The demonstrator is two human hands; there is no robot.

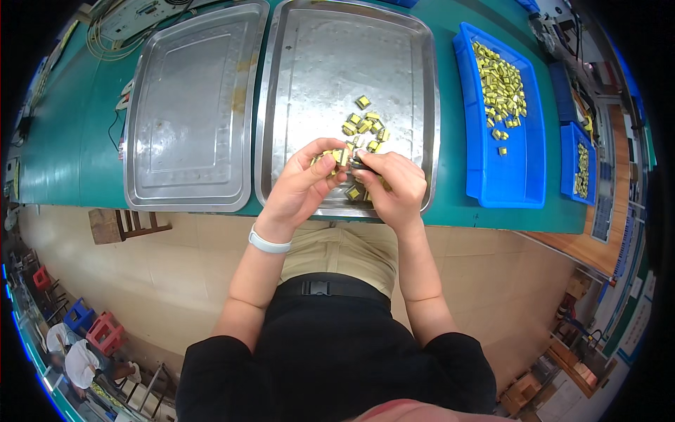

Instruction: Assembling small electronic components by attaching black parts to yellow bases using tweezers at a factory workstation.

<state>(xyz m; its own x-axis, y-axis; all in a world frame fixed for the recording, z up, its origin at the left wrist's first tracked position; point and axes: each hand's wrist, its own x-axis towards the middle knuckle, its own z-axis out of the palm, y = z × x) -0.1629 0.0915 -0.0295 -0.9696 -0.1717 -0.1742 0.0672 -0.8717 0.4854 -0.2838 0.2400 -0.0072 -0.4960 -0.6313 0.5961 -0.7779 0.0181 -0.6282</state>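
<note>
Both hands meet over the near edge of the right-hand metal tray (415,84). The left hand (304,184) is curled, its thumb and fingers pinching a small yellow component (338,155) at the fingertips. The right hand (395,184) is closed too, fingers bent around a small dark part (356,162) that sits just beside the yellow one, so the two pieces touch or nearly touch between the hands; what exactly the dark part is cannot be told. A white wristband (267,243) circles the left wrist. Just beyond the fingers a loose cluster of yellow components (365,125) lies on the tray, with one more (353,192) under the hands. To the left an empty-looking second metal tray (190,105) rests on the green surface (70,141). To the right a blue bin (510,176) holds a heap of the same yellow parts, and a smaller blue bin (578,165) stands beside it.
</note>
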